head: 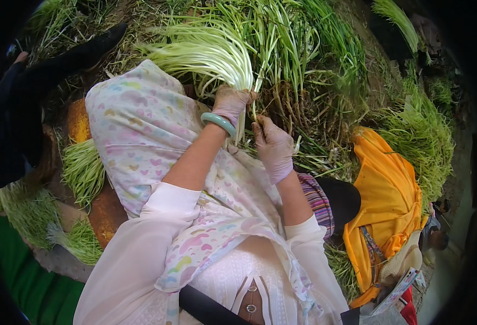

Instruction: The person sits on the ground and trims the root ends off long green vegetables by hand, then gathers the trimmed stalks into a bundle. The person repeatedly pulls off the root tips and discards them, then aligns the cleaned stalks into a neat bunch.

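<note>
My left hand (233, 103), in a thin soiled glove with a pale green bangle at the wrist, is closed around a bunch of long green-and-white leafy stalks (222, 61). The leafy ends fan out to the upper left; the white ends stick out below the fist. Just right of it, my right hand (273, 142), also gloved, pinches the lower end of a thin stalk (258, 89) between thumb and fingertips. Beyond both hands lies a heap of similar stalks (291, 53), with brown, soil-covered root ends pointing towards me. A patterned cloth (149, 134) covers my lap.
Bundles of stalks (84, 170) rest on a rusty surface (106, 211) at the left. More greens (421, 138) are piled at the right, beside a person in orange clothing (384, 183) with a straw hat (402, 256). Another person's dark-clothed leg (68, 57) reaches in at upper left.
</note>
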A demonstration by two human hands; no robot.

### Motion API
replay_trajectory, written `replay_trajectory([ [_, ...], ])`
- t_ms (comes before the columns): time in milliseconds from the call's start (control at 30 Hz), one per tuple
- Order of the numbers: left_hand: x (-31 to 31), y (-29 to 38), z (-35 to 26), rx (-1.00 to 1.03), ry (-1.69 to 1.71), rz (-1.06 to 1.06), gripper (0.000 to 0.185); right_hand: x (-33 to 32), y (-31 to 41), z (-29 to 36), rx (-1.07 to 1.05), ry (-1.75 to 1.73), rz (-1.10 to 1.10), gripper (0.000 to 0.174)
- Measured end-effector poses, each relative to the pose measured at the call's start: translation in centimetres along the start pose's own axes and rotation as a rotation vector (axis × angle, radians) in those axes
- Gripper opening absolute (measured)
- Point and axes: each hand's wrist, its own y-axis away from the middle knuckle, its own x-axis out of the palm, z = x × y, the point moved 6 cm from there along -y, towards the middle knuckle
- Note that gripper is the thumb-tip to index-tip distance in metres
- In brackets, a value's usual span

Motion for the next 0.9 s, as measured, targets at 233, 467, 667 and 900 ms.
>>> replay_trajectory([
  [233,1.6,-0.4,2.1,-0.043,0.690,0.177,0.014,2.3,-2.7,-2.8,0.599,-1.373,0.224,0.038],
  [467,1.4,-1.8,3.6,0.089,0.550,-0.023,0.009,5.8,-6.7,-4.8,0.536,-1.580,-0.075,0.017],
  [667,1.5,-0.9,1.6,0.136,0.423,-0.027,0.011,5.8,-6.3,-4.5,0.542,-1.331,-0.066,0.022],
  [900,0.1,-0.8,1.4,-0.001,0.877,-0.039,0.014,2.5,-5.0,-3.3,0.621,-1.891,-0.152,0.021],
])
